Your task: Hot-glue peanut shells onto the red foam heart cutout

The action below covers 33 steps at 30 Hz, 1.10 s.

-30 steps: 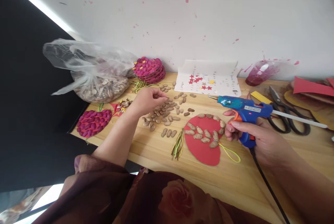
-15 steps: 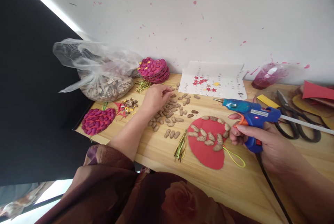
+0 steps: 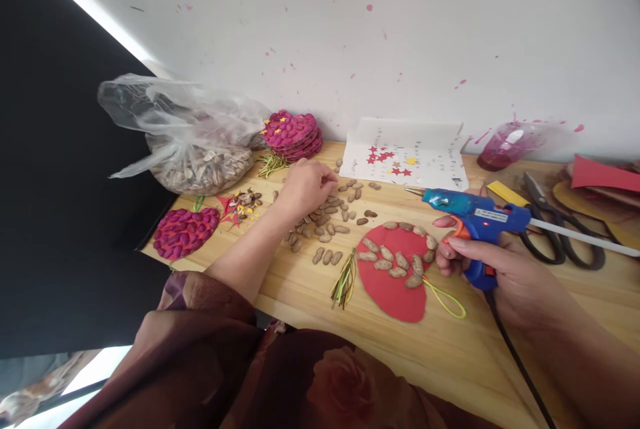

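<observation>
My right hand (image 3: 493, 270) is wrapped round the grip of a blue hot glue gun (image 3: 473, 215), nozzle pointing left above a red paper disc (image 3: 393, 285) that carries several peanut shells. A yellow-green string loop (image 3: 444, 299) sticks out from the disc's right edge. My left hand (image 3: 305, 185) rests curled on a scattered pile of peanut shells (image 3: 327, 225), fingertips pinched among them; what they pinch is hidden. A bundle of green and yellow strings (image 3: 343, 282) lies left of the disc.
A clear plastic bag of shells (image 3: 195, 149) stands at the back left, a stack of purple shell discs (image 3: 293, 132) beside it. A purple heart-shaped piece (image 3: 185, 232) lies near the left table edge. Star-sticker paper (image 3: 407, 159), black scissors (image 3: 560, 232) and red card (image 3: 605, 175) lie at the right.
My left hand has crept a little to the right across the shell pile. The glue gun has stayed over the red disc; the view shifted slightly.
</observation>
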Each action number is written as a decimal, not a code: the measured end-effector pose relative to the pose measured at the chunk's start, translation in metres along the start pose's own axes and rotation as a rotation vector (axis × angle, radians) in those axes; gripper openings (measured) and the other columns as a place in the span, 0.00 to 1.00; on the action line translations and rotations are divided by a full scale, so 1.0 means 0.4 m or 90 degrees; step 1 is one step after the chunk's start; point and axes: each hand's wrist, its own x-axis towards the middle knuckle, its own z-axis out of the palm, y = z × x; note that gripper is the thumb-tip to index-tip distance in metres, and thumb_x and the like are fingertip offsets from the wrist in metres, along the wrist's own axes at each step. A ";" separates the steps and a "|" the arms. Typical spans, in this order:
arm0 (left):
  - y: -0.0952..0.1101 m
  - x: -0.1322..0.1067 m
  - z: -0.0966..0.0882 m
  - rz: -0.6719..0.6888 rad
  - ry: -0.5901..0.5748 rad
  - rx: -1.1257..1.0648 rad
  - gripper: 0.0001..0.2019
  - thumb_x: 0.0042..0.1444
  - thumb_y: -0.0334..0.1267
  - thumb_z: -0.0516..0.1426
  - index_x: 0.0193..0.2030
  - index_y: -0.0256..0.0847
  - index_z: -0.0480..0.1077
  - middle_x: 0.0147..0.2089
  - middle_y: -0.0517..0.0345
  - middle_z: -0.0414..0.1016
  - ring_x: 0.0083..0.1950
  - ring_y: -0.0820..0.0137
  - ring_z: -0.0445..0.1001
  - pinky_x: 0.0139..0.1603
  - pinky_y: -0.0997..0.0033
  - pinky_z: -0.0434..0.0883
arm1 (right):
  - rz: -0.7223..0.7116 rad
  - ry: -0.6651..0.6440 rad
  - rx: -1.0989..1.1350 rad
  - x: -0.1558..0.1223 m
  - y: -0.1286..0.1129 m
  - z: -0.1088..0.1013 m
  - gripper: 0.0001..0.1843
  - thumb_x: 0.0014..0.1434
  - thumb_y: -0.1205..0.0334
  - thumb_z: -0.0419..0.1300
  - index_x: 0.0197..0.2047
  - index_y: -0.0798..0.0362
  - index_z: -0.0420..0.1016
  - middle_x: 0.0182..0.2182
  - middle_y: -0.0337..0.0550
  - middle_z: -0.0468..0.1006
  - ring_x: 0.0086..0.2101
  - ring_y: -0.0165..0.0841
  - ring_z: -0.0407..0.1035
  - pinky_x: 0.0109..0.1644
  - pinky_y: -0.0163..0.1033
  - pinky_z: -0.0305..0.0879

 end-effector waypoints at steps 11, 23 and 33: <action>-0.049 -0.043 -0.093 -0.127 -0.011 0.033 0.21 0.64 0.51 0.55 0.29 0.39 0.79 0.26 0.55 0.76 0.28 0.67 0.69 0.33 0.67 0.62 | 0.004 -0.001 -0.028 0.003 0.000 -0.004 0.10 0.42 0.55 0.75 0.23 0.50 0.81 0.22 0.41 0.79 0.24 0.34 0.73 0.28 0.34 0.72; -0.041 -0.192 -0.120 -0.112 -0.012 -0.058 0.15 0.62 0.48 0.59 0.32 0.41 0.80 0.34 0.54 0.83 0.38 0.63 0.77 0.41 0.65 0.69 | 0.008 0.001 0.002 0.003 0.003 -0.004 0.13 0.43 0.57 0.76 0.34 0.50 0.85 0.23 0.40 0.80 0.24 0.34 0.74 0.28 0.34 0.73; -0.028 -0.243 -0.113 -0.053 -0.024 -0.090 0.07 0.60 0.36 0.59 0.39 0.43 0.81 0.40 0.56 0.83 0.45 0.62 0.77 0.51 0.61 0.70 | 0.006 -0.013 0.007 0.004 0.009 -0.008 0.13 0.44 0.59 0.76 0.36 0.49 0.84 0.24 0.40 0.80 0.24 0.34 0.74 0.29 0.35 0.73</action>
